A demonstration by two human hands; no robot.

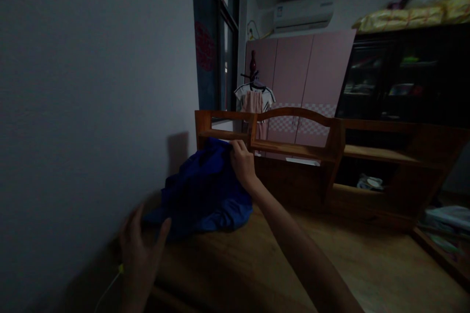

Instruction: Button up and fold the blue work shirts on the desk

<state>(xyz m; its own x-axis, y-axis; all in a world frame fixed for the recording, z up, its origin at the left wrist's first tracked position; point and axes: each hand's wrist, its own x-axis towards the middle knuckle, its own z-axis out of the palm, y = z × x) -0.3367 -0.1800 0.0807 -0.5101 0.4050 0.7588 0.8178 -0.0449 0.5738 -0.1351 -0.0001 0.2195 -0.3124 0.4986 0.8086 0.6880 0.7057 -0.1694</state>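
Observation:
A rumpled blue cloth (205, 190), perhaps a garment, is partly lifted above the wooden bed platform (293, 254), close to the wall on the left. My right hand (241, 160) pinches its upper right edge and holds that part raised. The lower folds droop toward the boards. At the lower left, my left hand (143, 239) is spread, thumb apart from the fingers, beside the cloth's left corner. Nothing shows between its fingers. The dim light hides what kind of item the cloth is.
Behind the cloth stands a wooden headboard with shelves (297, 149). A plain wall (110, 83) rises close on the left. Farther back are a pink wardrobe (293, 68), a shirt (270, 95) on a coat stand and a dark cabinet (396, 78). A thin cable (108, 287) hangs at lower left.

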